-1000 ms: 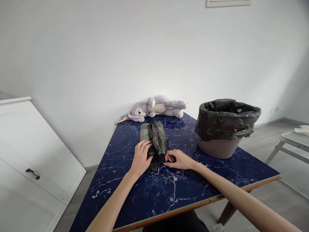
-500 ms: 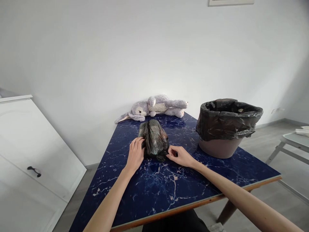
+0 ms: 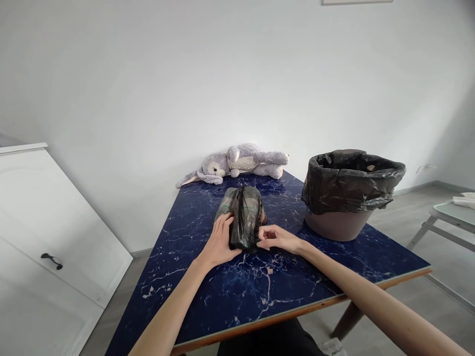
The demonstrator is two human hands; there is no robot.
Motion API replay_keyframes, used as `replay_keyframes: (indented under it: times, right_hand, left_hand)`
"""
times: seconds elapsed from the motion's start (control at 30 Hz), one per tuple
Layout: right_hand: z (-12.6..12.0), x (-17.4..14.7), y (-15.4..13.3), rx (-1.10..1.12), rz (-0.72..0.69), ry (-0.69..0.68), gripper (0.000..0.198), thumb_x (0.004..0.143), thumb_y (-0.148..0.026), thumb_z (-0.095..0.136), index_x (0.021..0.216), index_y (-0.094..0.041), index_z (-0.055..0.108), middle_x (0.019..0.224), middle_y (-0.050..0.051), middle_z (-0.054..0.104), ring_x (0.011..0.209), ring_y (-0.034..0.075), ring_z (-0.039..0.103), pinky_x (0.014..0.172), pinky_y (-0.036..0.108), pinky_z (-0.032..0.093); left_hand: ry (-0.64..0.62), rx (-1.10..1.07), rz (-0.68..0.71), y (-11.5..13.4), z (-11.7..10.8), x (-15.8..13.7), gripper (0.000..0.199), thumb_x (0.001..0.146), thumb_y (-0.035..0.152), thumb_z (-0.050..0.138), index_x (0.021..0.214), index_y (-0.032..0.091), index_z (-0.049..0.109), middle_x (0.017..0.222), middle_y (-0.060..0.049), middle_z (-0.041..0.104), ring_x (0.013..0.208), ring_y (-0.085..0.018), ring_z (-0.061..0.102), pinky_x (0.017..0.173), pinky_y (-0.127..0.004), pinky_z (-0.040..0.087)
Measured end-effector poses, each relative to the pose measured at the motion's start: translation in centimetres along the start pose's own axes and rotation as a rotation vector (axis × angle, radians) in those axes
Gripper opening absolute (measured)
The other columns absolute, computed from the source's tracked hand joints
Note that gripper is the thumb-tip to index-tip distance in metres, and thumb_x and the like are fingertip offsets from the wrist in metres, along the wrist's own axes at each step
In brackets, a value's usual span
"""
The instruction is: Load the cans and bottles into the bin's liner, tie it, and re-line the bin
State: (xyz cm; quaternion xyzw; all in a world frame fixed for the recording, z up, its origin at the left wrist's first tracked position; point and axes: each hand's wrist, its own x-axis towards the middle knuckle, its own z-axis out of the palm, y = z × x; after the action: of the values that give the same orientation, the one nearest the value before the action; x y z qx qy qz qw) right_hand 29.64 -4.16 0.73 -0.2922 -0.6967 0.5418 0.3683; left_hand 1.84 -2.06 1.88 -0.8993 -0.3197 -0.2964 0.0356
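Note:
A full black plastic bag (image 3: pixel 244 217), thin enough that its contents show dimly, lies on the blue marbled table (image 3: pixel 222 301). What is inside cannot be made out. My left hand (image 3: pixel 219 243) grips the bag's left side, fingers curved over it and thumb at the near edge. At the bag's near right corner, my right hand (image 3: pixel 276 238) is closed, thumb and forefinger pinching the plastic.
Behind the bag a grey plush rabbit (image 3: pixel 237 163) lies on its side by the wall. To the right stands a pinkish bin (image 3: pixel 337 227) with a black liner (image 3: pixel 349 185) folded over its rim. A white cabinet (image 3: pixel 48 237) is at the left, a folding chair (image 3: pixel 452 217) at the right.
The bag has turned and shifted slightly right and nearer. My left hand has moved right and closer to me along its side, thumb now stretched out. My right hand stays almost in place.

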Motion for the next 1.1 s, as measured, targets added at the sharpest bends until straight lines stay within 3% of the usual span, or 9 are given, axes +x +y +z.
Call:
replay_keyframes:
  times: [0.13, 0.3, 0.53, 0.63, 0.77, 0.9, 1.0, 1.1]
  right_hand:
    - [-0.1, -0.1, -0.1, 0.122, 0.004, 0.026, 0.049, 0.081, -0.056, 0.087, 0.069, -0.022, 0.053, 0.062, -0.004, 0.055, 0.062, 0.014, 0.048, 0.067, 0.031, 0.041]
    - [-0.5, 0.6, 0.3, 0.255, -0.042, 0.239, 0.063, 0.077, -0.06, 0.088, 0.066, -0.024, 0.038, 0.065, -0.008, 0.032, 0.057, 0.01, 0.029, 0.057, 0.029, 0.033]
    - [-1.6, 1.3, 1.9, 0.299, -0.072, 0.471, 0.063, 0.075, -0.053, 0.091, 0.066, -0.024, 0.036, 0.066, -0.008, 0.029, 0.056, 0.009, 0.023, 0.052, 0.027, 0.026]
    - [-2.2, 1.4, 2.9, 0.283, -0.079, 0.562, 0.06, 0.08, -0.05, 0.089, 0.067, -0.024, 0.036, 0.065, -0.01, 0.028, 0.053, 0.007, 0.024, 0.05, 0.024, 0.025]
    - [-3.2, 1.4, 4.4, 0.23, -0.067, 0.674, 0.043, 0.098, -0.042, 0.076, 0.074, -0.02, 0.047, 0.064, -0.011, 0.035, 0.049, 0.006, 0.028, 0.046, 0.02, 0.028]
    - [-4.0, 1.5, 5.4, 0.141, -0.046, 0.756, 0.031, 0.105, -0.042, 0.068, 0.087, -0.018, 0.059, 0.068, -0.009, 0.047, 0.049, 0.006, 0.036, 0.045, 0.019, 0.034]
    - [-3.9, 1.6, 5.4, 0.041, -0.057, 0.787, 0.033, 0.104, -0.046, 0.067, 0.087, -0.018, 0.058, 0.07, -0.008, 0.047, 0.05, 0.007, 0.038, 0.047, 0.02, 0.035]
    - [-3.2, 1.6, 4.5, -0.099, -0.115, 0.82, 0.037, 0.096, -0.051, 0.072, 0.085, -0.022, 0.052, 0.075, -0.005, 0.049, 0.061, 0.012, 0.046, 0.055, 0.026, 0.041]
  left_hand:
    - [0.031, -0.009, -0.025, -0.6, 0.0, 0.0, 0.088, 0.083, 0.013, 0.07, 0.159, 0.025, 0.028, 0.157, -0.021, 0.045, 0.152, -0.041, 0.043, 0.121, -0.066, 0.043]
    - [0.111, -0.014, -0.085, -1.0, -0.6, 0.3, 0.078, 0.08, 0.006, 0.062, 0.152, 0.026, 0.038, 0.152, -0.017, 0.051, 0.148, -0.038, 0.046, 0.119, -0.063, 0.045]
    - [0.293, -0.021, -0.256, -2.0, -1.1, 0.4, 0.061, 0.082, 0.004, 0.055, 0.14, 0.022, 0.049, 0.144, -0.017, 0.054, 0.141, -0.037, 0.049, 0.119, -0.063, 0.043]
    - [0.374, -0.045, -0.379, -3.4, -0.8, 0.0, 0.053, 0.086, 0.006, 0.056, 0.136, 0.021, 0.053, 0.141, -0.018, 0.055, 0.139, -0.037, 0.05, 0.116, -0.061, 0.045]
    - [0.492, -0.085, -0.603, -6.2, -0.3, -0.5, 0.029, 0.1, 0.024, 0.061, 0.129, 0.018, 0.061, 0.129, -0.014, 0.064, 0.123, -0.031, 0.062, 0.102, -0.054, 0.056]
    - [0.583, -0.104, -0.753, -8.6, -0.5, -1.0, 0.036, 0.104, 0.043, 0.066, 0.13, 0.017, 0.065, 0.123, -0.009, 0.069, 0.102, -0.022, 0.07, 0.089, -0.043, 0.061]
    - [0.615, -0.065, -0.742, -8.7, -1.3, -1.0, 0.032, 0.105, 0.04, 0.064, 0.128, 0.017, 0.064, 0.121, -0.009, 0.068, 0.102, -0.023, 0.069, 0.09, -0.044, 0.061]
    - [0.604, 0.016, -0.609, -7.0, -2.0, -0.6, 0.025, 0.103, 0.028, 0.058, 0.126, 0.017, 0.059, 0.127, -0.015, 0.061, 0.122, -0.031, 0.061, 0.107, -0.056, 0.051]
